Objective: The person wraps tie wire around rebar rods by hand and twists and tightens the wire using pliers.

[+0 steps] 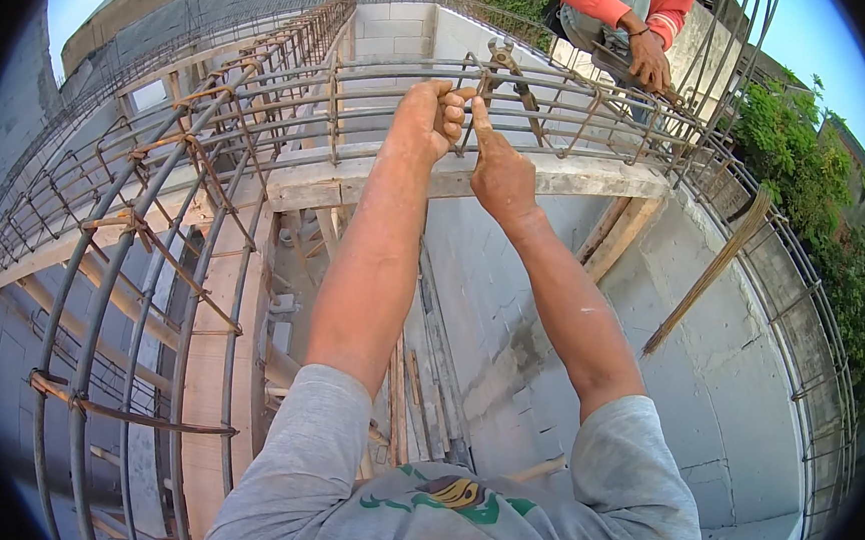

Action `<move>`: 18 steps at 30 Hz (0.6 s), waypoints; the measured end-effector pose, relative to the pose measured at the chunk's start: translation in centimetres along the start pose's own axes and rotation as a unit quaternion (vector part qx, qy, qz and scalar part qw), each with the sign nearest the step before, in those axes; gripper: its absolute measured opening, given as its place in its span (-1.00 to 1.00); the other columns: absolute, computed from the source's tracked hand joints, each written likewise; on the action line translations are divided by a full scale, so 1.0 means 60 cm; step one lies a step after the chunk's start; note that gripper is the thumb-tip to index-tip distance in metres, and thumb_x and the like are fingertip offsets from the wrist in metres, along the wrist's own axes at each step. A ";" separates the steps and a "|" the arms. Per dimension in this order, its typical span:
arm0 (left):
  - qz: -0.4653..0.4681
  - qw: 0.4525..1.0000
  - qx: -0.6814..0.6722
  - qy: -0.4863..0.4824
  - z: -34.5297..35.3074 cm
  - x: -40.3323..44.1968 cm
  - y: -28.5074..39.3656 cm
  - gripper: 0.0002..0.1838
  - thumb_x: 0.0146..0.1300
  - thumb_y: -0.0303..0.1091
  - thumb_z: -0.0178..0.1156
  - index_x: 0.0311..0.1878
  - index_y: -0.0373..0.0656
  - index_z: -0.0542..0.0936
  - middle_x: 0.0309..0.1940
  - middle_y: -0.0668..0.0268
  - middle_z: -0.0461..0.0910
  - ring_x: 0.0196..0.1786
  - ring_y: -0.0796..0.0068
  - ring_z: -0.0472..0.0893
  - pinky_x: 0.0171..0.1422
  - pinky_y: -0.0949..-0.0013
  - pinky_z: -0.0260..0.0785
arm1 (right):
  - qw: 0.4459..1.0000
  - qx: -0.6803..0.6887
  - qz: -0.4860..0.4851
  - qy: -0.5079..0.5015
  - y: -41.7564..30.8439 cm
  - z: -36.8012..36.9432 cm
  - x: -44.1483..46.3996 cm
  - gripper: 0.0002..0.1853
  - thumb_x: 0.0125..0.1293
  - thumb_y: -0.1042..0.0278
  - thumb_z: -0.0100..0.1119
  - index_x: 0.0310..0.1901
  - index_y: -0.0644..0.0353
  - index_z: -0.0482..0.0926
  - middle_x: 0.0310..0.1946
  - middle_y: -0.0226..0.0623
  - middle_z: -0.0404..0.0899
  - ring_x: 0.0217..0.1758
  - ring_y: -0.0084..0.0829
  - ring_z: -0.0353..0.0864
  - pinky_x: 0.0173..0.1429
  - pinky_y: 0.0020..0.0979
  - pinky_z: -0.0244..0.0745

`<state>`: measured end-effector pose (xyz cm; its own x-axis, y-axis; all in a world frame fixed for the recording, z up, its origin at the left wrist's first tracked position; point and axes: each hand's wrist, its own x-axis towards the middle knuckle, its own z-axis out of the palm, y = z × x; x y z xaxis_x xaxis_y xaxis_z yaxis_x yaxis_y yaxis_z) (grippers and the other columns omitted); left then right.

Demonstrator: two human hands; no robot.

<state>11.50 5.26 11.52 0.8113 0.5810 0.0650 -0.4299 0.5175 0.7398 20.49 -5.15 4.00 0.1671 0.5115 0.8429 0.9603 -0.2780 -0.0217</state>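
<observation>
Both arms reach out to a rebar cage (pixel 584 113) lying along a wooden formwork board (pixel 569 176). My left hand (pixel 436 113) is closed, its fingers curled beside the upper bars; anything pinched in it is too small to make out. Close by on the right, my right hand (pixel 503 170) has its index finger stretched up towards the left fingertips, while its other fingers are curled in and their contents are hidden. A pair of pincers (pixel 505 59) hangs on the bars just beyond my hands, jaws up and handles spread downward.
Another rebar cage (pixel 145 220) runs along my left. At the upper right a co-worker's hand (pixel 650 59) rests near the bars. A bundle of thin tie wire (pixel 710 269) hangs at the right, against a grey block wall (pixel 685 388). Far below lie long boards (pixel 424 390).
</observation>
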 end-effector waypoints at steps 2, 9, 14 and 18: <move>0.018 1.000 0.025 0.002 0.000 -0.005 -0.001 -0.61 0.47 -0.27 -0.21 -0.06 -0.40 0.50 -0.62 0.51 0.40 -0.68 0.76 0.28 -0.70 0.71 0.10 | 0.999 -0.041 -0.003 -0.025 -0.006 -0.008 0.000 -0.14 0.08 0.55 0.07 0.47 0.01 0.03 -0.41 -0.22 0.53 -0.53 -0.12 0.62 -0.46 -0.16 0.58; 0.075 0.993 0.069 -0.060 -0.030 -0.017 -0.009 -0.54 0.48 -0.16 -0.19 0.08 -0.38 0.50 -0.61 0.44 0.52 -0.63 0.66 0.41 -0.56 0.61 0.29 | 0.990 -0.131 -0.023 -0.044 -0.025 -0.005 0.007 -0.19 0.14 0.46 0.06 0.46 0.18 0.01 -0.41 -0.22 0.53 -0.57 -0.25 0.63 -0.54 -0.23 0.56; 0.163 0.956 0.243 0.014 -0.035 -0.036 -0.023 -0.54 0.40 -0.28 -0.07 0.27 -0.32 0.40 -0.61 0.40 0.52 -0.64 0.66 0.38 -0.54 0.56 0.24 | 0.995 -0.086 -0.011 -0.057 -0.024 0.003 0.003 -0.17 0.07 0.51 0.09 0.45 0.11 0.08 -0.37 -0.14 0.57 -0.53 -0.12 0.63 -0.48 -0.13 0.53; 0.241 0.934 0.261 0.027 -0.041 -0.036 -0.028 -0.42 0.28 -0.38 0.03 0.36 -0.37 0.28 -0.65 0.32 0.49 -0.67 0.65 0.35 -0.56 0.53 0.22 | 0.991 -0.064 0.053 -0.108 -0.050 -0.015 0.032 -0.26 0.09 0.47 0.08 0.39 0.11 0.19 -0.43 -0.02 0.63 -0.43 -0.03 0.67 -0.35 -0.07 0.55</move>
<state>9.50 4.67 8.51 0.5459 0.7060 0.4512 -0.4762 -0.1816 0.8604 17.72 -4.07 6.14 0.3229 0.6324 0.7041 0.9007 -0.4338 -0.0235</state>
